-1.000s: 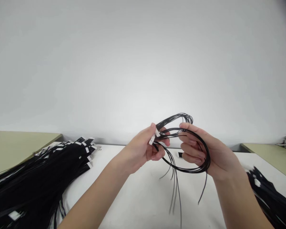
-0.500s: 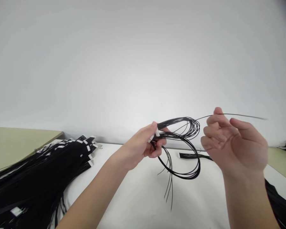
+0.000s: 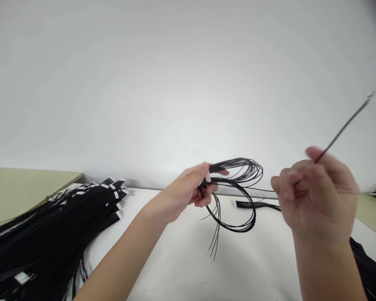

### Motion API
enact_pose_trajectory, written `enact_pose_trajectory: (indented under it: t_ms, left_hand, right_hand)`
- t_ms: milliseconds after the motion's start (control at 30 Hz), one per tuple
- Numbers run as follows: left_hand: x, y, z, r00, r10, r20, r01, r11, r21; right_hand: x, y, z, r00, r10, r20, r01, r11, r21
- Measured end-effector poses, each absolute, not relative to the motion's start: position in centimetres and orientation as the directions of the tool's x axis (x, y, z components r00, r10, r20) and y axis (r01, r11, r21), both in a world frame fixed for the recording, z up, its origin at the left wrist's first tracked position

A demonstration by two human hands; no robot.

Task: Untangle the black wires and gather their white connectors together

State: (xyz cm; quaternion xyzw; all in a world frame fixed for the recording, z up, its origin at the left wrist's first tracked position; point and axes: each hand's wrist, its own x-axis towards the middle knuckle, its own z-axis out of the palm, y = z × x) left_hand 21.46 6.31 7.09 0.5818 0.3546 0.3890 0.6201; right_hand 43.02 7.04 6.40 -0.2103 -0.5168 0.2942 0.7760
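My left hand (image 3: 194,184) is closed around a looped bundle of thin black wires (image 3: 249,225), with small white connectors (image 3: 208,177) showing by the thumb. The loops stick out to the right of the fingers, and several loose wire ends hang below them. My right hand (image 3: 316,192), off to the right and partly blurred, is closed on a single black wire (image 3: 344,125). One part of that wire runs back to the bundle. Its free end, tipped with a small pale piece, points up and to the right. The fingers hide where the wire passes through the hand.
A large heap of black wires (image 3: 50,234) with white connectors lies at the left. Another black wire bundle (image 3: 253,205) rests on the white table (image 3: 175,263) behind the hands, and more dark wires (image 3: 371,267) lie at the right edge. A pale wall (image 3: 175,83) stands behind.
My right hand has closed from loosely spread fingers around the single wire and turned. The wire's free end has swung upward. The held loops have shifted slightly.
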Motion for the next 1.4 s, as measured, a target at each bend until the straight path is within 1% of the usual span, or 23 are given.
enact_pose_trajectory:
  t_ms: [33,67,133,167,233,333,567,867,933,1000,1167,1233,1400]
  left_hand:
    - [21.4,6.4,7.1,0.445,0.895,0.017,-0.072,0.017,0.997]
    - [21.4,6.4,7.0,0.446,0.895,0.02,-0.073,0.014,0.997]
    - [21.3,6.5,7.0,0.455,0.89,0.027,-0.072,0.007,0.997]
    - [21.2,6.5,7.0,0.465,0.885,0.03,-0.072,0.004,0.997]
    - [21.2,6.5,7.1,0.492,0.87,0.034,-0.074,0.003,0.997]
    - [21.1,6.4,7.3,0.52,0.853,0.037,-0.077,0.004,0.997]
    - [21.1,6.2,7.5,0.547,0.836,0.04,-0.085,0.008,0.996]
    - [20.9,6.4,7.4,0.565,0.823,0.052,-0.113,0.015,0.993]
    - [20.8,6.4,7.4,0.57,0.82,0.055,-0.119,0.016,0.993]
    - [20.8,6.5,7.3,0.576,0.816,0.055,-0.119,0.017,0.993]
    - [20.8,6.6,7.1,0.591,0.806,0.041,-0.092,0.017,0.996]
    - [20.9,6.6,7.1,0.594,0.804,0.037,-0.086,0.018,0.996]
    - [21.2,6.4,7.3,0.608,0.793,0.039,-0.071,0.005,0.997]
  right_hand:
    - [42.8,6.7,6.2,0.264,0.614,0.744,-0.122,0.786,-0.606]
    - [42.6,6.4,6.1,0.197,0.559,0.806,-0.008,0.823,-0.569]
    - [42.3,5.9,6.1,-0.012,0.519,0.855,0.17,0.844,-0.509]
    - [42.2,5.7,6.1,-0.098,0.506,0.857,0.231,0.849,-0.475]
    - [42.0,5.6,6.2,-0.193,0.49,0.85,0.31,0.852,-0.421]
    - [41.9,5.5,6.4,-0.212,0.508,0.835,0.376,0.831,-0.41]
    - [41.9,5.5,6.5,-0.194,0.524,0.829,0.413,0.81,-0.416]
    - [42.0,5.4,6.6,-0.193,0.525,0.829,0.415,0.809,-0.416]
    - [42.0,5.4,6.6,-0.207,0.503,0.839,0.409,0.824,-0.393]
    - [42.0,5.5,6.5,-0.229,0.462,0.857,0.409,0.844,-0.346]
    - [41.8,5.9,6.3,-0.264,0.295,0.918,0.449,0.88,-0.154]
    - [41.7,6.1,6.2,-0.285,0.283,0.916,0.452,0.882,-0.133]
    - [41.3,6.5,6.0,-0.322,0.298,0.899,0.446,0.885,-0.133]
